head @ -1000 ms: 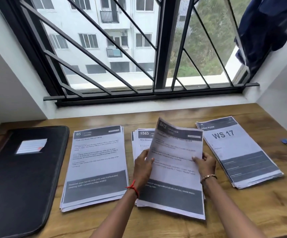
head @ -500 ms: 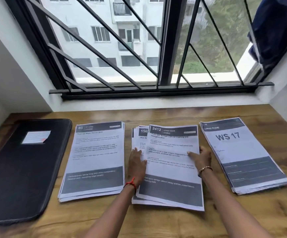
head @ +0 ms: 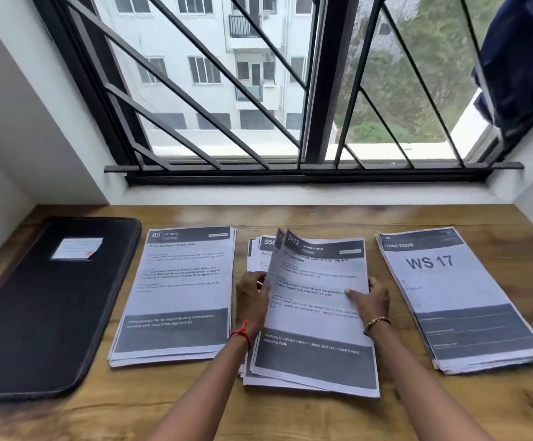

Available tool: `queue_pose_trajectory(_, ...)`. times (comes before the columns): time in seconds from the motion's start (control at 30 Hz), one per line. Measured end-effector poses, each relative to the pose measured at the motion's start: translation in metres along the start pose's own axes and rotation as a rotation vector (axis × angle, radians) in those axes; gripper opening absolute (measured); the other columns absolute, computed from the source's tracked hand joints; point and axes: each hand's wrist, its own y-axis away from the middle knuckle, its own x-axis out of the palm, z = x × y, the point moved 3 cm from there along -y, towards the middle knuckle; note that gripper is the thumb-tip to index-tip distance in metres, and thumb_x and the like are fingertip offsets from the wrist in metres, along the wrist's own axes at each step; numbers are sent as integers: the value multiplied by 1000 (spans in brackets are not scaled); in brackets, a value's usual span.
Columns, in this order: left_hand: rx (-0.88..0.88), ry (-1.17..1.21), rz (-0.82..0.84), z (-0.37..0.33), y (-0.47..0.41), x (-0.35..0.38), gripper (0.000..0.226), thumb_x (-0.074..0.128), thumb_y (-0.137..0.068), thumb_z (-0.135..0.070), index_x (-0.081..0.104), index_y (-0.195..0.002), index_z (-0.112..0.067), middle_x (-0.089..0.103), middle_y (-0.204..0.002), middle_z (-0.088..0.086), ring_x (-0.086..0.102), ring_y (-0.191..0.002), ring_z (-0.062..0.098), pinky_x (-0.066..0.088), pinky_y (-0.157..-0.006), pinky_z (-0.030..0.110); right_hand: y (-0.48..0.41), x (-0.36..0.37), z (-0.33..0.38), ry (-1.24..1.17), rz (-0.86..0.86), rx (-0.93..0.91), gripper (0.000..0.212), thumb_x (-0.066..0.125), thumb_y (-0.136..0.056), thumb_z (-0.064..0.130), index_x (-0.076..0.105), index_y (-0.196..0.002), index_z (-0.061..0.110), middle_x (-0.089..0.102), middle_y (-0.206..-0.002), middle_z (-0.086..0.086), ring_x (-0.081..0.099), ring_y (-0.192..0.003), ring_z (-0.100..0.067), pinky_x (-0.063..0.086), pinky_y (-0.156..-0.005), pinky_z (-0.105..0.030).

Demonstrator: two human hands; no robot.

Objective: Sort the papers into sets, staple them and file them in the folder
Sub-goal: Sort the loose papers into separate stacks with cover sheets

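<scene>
Three paper stacks lie side by side on the wooden desk [head: 290,418]. The left stack [head: 176,297] is headed "85 KITCHEN". The right stack [head: 456,300] reads "LIVING ROOM WS 17". On the middle stack [head: 316,316] the top sheet is numbered 3412. My left hand [head: 252,300] lifts the left edge of its top two sheets, baring a sheet marked 356. My right hand [head: 370,297] holds the same sheets at their right edge, thumb on top. The black zip folder [head: 42,307] with a white label lies shut at the far left.
A barred window and a white sill run along the desk's back edge. White walls close in on both sides. Dark blue cloth [head: 519,58] hangs at the upper right. A strip of bare wood lies in front of the stacks.
The 3412 sheet was held up, then laid flat on the middle stack. Now my left hand lifts the left edge of the top sheets again.
</scene>
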Motion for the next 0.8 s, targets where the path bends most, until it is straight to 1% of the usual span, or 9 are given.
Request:
queue_pose_trajectory(0.2, 25, 14, -66, 0, 7, -4, 12, 62, -82, 3, 70, -74, 2, 67, -65, 13, 52, -57, 15, 34, -54, 29, 1, -3, -6, -103, -4, 31, 26, 69, -70, -9, 63, -94, 0, 67, -95, -20, 59, -76, -22, 45, -69, -28)
queue_pose_trajectory(0.27, 15, -22, -78, 4, 7, -2, 19, 58, -85, 3, 65, -67, 2, 61, -60, 15, 47, -54, 16, 35, -51, 36, 2, -5, -8, -123, 12, 36, 26, 68, -71, -10, 62, -95, -1, 66, -93, -19, 59, -77, -22, 45, -69, -29)
queue_pose_trajectory(0.33, 46, -38, -81, 6, 6, -1, 25, 54, -87, 1, 56, -62, 2, 51, -57, 9, 43, -57, 12, 35, -50, 34, 3, -7, -10, -132, 24, 36, 27, 67, -72, -11, 62, -95, 1, 66, -93, -19, 59, -77, -23, 46, -70, -30)
queue_pose_trajectory(0.4, 56, -25, -97, 3, 8, -1, 22, 54, -87, 4, 61, -66, 5, 62, -79, 6, 61, -80, 15, 42, -68, 26, 2, -8, -12, -135, 35, 33, 26, 66, -72, -11, 62, -94, 2, 67, -94, -20, 59, -77, -23, 47, -71, -30)
queue_pose_trajectory(0.47, 45, -57, -142, 1, 8, -3, 12, 60, -84, 5, 71, -79, 5, 63, -114, 16, 58, -106, 27, 43, -83, 25, 3, -9, -13, -135, 50, 38, 26, 65, -72, -11, 62, -95, 2, 67, -95, -21, 59, -77, -23, 47, -71, -30)
queue_pose_trajectory(0.5, 39, -77, -163, 1, 8, -4, 9, 63, -82, 4, 72, -83, 3, 60, -118, 18, 55, -108, 30, 42, -81, 24, 3, -9, -14, -140, 59, 38, 27, 65, -73, -12, 61, -95, 1, 66, -95, -21, 59, -78, -23, 47, -71, -31)
queue_pose_trajectory(0.6, 8, -8, -150, 1, 7, -7, 6, 65, -81, 2, 71, -84, 2, 64, -98, 17, 60, -91, 29, 37, -72, 17, 5, -12, -13, -160, 87, 39, 27, 63, -74, -13, 60, -97, 0, 65, -96, -20, 59, -80, -24, 48, -72, -32)
queue_pose_trajectory(0.67, -44, 68, -81, 1, 7, -7, 9, 58, -87, 1, 66, -87, -1, 67, -90, 12, 63, -84, 26, 39, -67, 20, 7, -13, -12, -171, 95, 37, 27, 62, -75, -14, 60, -97, 1, 64, -96, -18, 59, -82, -24, 49, -69, -30)
queue_pose_trajectory(0.8, -141, 194, 32, -4, 9, -3, 15, 46, -96, -6, 54, -109, -5, 59, -98, 2, 60, -89, 21, 41, -61, 16, 9, -14, -9, -210, 108, 30, 28, 59, -76, -15, 58, -97, 3, 64, -95, -16, 59, -80, -24, 52, -57, -23)
